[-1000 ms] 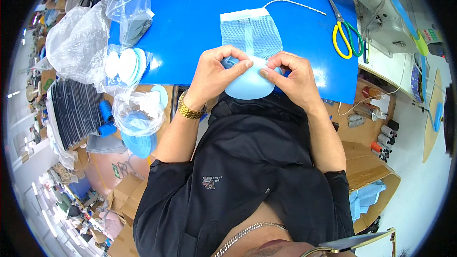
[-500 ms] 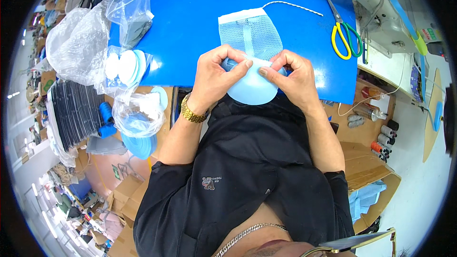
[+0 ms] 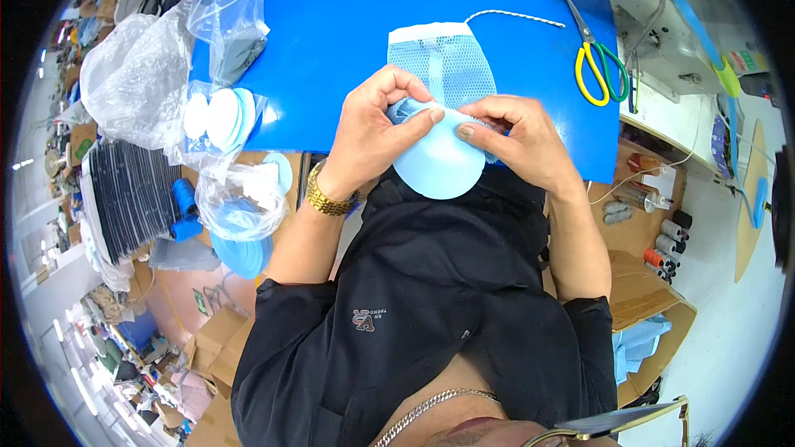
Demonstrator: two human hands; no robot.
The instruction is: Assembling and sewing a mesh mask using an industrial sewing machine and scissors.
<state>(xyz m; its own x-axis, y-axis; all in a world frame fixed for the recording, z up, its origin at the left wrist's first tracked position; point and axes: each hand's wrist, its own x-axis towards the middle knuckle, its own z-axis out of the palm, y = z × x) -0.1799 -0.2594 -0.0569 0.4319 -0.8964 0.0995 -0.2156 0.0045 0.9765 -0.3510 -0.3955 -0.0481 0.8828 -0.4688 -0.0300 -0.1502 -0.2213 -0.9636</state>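
Note:
Between my hands is a smooth light-blue round piece (image 3: 440, 167), held by its upper edge at the front edge of the blue table. My left hand (image 3: 383, 120) pinches that edge between thumb and fingers, with a bit of darker blue mesh beside it. My right hand (image 3: 517, 134) grips the edge a short way to the right, thumb on top. Beyond my fingers the piece meets a light-blue mesh panel (image 3: 464, 62) with a white band along its far end. A twisted white cord (image 3: 517, 14) runs from the band's corner across the table.
Scissors (image 3: 598, 62) with yellow and green handles lie at the right, by a sewing machine (image 3: 662, 41). Clear plastic bags (image 3: 137, 74) and pale discs (image 3: 224, 118) crowd the left. Below are a dark striped stack (image 3: 132, 199), blue thread spools (image 3: 186, 211) and a cardboard box (image 3: 654, 306).
The round piece has sunk slightly toward me and shows more of its face. My right hand has shifted a little right and down, its fingers now flatter along the edge. The mesh panel has slid slightly right.

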